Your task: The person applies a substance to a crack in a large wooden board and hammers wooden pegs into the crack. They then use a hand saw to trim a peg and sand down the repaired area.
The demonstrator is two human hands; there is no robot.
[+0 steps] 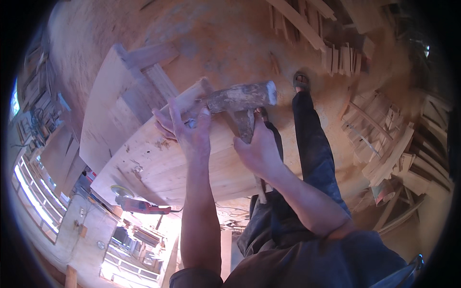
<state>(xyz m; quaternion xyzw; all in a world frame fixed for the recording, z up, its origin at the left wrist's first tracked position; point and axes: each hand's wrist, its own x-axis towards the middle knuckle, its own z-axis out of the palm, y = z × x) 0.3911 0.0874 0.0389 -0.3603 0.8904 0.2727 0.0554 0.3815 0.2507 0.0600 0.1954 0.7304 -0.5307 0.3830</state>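
Note:
My right hand (261,149) is wrapped round the handle of a heavy hammer (240,97), close below its head. The head is thick, dark and worn, with a pale face at its right end; the handle's lower end shows beneath my wrist. My left hand (193,137) is over a large pale wooden panel (161,161) with a curved outline. Its fingers are spread toward the panel's upper edge, and its thumb is by the hammer head's left end. A small whitish-grey bit (191,123) shows between thumb and fingers; I cannot tell what it is or whether it is held.
A red angle grinder (141,205) with a yellowish disc lies at the panel's lower left edge. Beyond the panel is another joined wooden piece (113,96). Stacked boards (372,125) and upright wood strips (343,60) stand on the dusty floor to the right.

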